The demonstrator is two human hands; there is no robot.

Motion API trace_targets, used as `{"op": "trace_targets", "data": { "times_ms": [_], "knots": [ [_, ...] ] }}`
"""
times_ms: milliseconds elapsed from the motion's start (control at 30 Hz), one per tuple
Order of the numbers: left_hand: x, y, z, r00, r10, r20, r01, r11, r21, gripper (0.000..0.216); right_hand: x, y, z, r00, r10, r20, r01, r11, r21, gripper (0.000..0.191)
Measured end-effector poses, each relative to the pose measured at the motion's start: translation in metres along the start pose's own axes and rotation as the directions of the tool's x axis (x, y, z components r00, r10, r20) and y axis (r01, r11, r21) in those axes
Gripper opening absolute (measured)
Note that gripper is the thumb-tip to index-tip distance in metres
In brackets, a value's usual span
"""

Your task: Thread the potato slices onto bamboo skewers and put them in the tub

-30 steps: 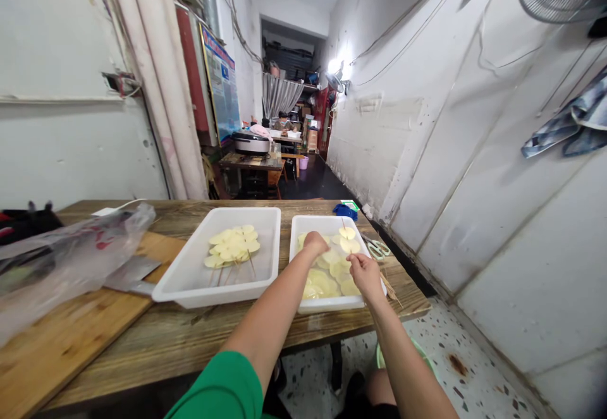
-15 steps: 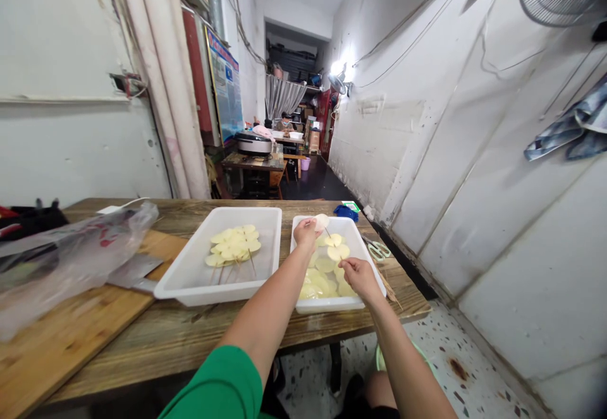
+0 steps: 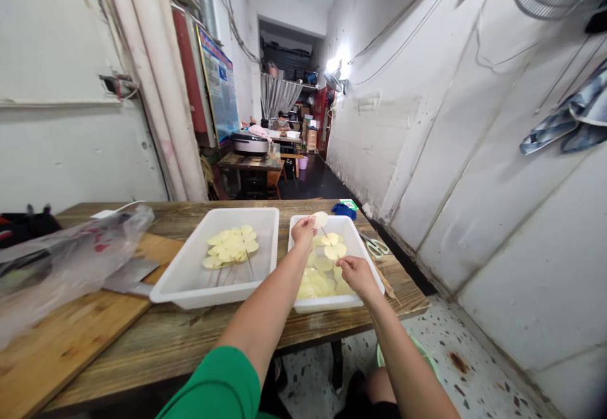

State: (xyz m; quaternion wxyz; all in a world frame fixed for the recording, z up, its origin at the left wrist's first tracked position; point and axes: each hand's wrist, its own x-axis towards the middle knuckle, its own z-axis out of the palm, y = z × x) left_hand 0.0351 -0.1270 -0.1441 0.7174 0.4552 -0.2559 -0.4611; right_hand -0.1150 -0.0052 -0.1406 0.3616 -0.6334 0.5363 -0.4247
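Note:
Over the right-hand white tray (image 3: pixel 337 305), my left hand (image 3: pixel 304 232) pinches a thin pale potato slice (image 3: pixel 320 219) at its edge. My right hand (image 3: pixel 357 274) grips the lower end of a thin wooden skewer (image 3: pixel 325 232), which carries pale yellow potato slices (image 3: pixel 335 252). The skewer's upper tip is at the slice in my left hand; I cannot tell whether it has pierced it. Loose wet slices (image 3: pixel 315 283) lie in the tray below. In the left white tray (image 3: pixel 190 296), a pile of skewered slices (image 3: pixel 232 246) rests with its sticks toward me.
Green-handled scissors (image 3: pixel 377 248) and loose skewers (image 3: pixel 389 286) lie right of the tray. A blue cloth (image 3: pixel 344 210) sits behind it. At left are a plastic bag (image 3: pixel 80 261), a cleaver (image 3: pixel 133 273) and a wooden board (image 3: pixel 95 315). A person (image 3: pixel 281 123) sits far back.
The camera view has shifted slightly. Both hands keep their hold on the slice and skewer, with almost no movement relative to the tray.

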Motion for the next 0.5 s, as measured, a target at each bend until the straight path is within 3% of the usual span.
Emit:
{"op": "trace_targets", "data": {
  "times_ms": [300,500],
  "knots": [
    [-0.0025,0.0031,0.0001,0.998,0.063,-0.025,-0.060,0.994,0.094,0.018,-0.0009,-0.0028,-0.0002,1.000,0.015,0.006,-0.015,1.000,0.000,0.029],
    [-0.0047,0.0021,0.0001,0.983,0.178,0.041,-0.183,0.972,0.148,0.010,-0.0015,-0.0012,0.0017,1.000,-0.010,0.004,0.010,0.999,-0.033,0.032]
  ]
}}
